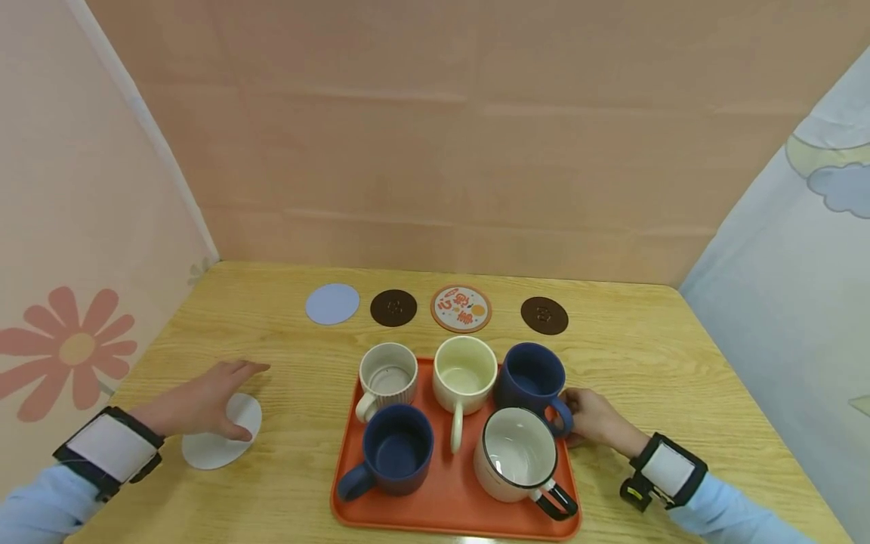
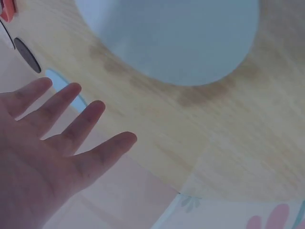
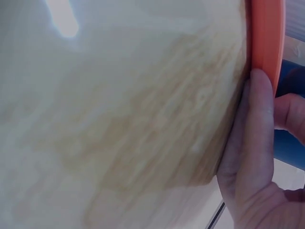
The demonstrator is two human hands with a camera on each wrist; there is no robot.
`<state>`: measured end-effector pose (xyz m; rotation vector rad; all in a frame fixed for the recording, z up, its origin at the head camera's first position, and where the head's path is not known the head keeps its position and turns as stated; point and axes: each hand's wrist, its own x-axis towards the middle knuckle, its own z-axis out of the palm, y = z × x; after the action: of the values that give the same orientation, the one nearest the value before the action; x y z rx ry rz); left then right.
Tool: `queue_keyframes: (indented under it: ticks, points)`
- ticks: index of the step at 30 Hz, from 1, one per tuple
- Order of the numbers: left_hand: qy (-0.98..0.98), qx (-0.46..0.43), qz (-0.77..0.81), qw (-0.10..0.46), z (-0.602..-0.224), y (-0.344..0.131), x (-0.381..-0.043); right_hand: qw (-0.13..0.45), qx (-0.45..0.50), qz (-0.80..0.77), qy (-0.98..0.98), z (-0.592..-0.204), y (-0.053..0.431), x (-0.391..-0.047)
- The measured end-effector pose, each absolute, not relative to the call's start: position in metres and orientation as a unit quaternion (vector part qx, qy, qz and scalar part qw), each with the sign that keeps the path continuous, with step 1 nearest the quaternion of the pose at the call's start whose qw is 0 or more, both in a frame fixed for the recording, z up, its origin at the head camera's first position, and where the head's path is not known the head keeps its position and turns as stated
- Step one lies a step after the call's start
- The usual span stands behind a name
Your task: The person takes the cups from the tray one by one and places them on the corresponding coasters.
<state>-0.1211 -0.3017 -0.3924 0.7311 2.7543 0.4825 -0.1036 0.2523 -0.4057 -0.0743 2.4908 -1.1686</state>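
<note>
My left hand [image 1: 207,400] hovers with spread fingers over a round white coaster [image 1: 207,451] at the left of the table; its palm and separated fingers show in the left wrist view. On the right, my right hand [image 1: 594,417] grips the side rim of an orange-red tray [image 1: 451,517]. In the right wrist view the fingers lie along the outside of the rim and the thumb reaches over it. Close by that hand is a dark blue mug [image 1: 530,372], its handle overlapping the fingertips. The tray also bears a ribbed white mug [image 1: 389,370], a cream mug [image 1: 465,370], another blue mug [image 1: 398,449] and a white mug with black-trimmed handle [image 1: 516,453].
Along the back of the wooden table [image 1: 285,423] lie a pale lilac coaster [image 1: 332,304], a dark brown coaster [image 1: 393,307], a printed orange-rimmed coaster [image 1: 461,308] and another brown coaster [image 1: 544,315]. Cloth walls [image 1: 442,151] stand behind and at both sides.
</note>
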Motion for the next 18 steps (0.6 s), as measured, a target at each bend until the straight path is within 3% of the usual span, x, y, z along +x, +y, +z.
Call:
queue_keyframes:
  ticks: [18]
  points:
    - [0.952,0.248,0.170,0.064,-0.425,-0.323,-0.098,0.193,-0.025,-0.417,0.888,-0.408,0.254,-0.104]
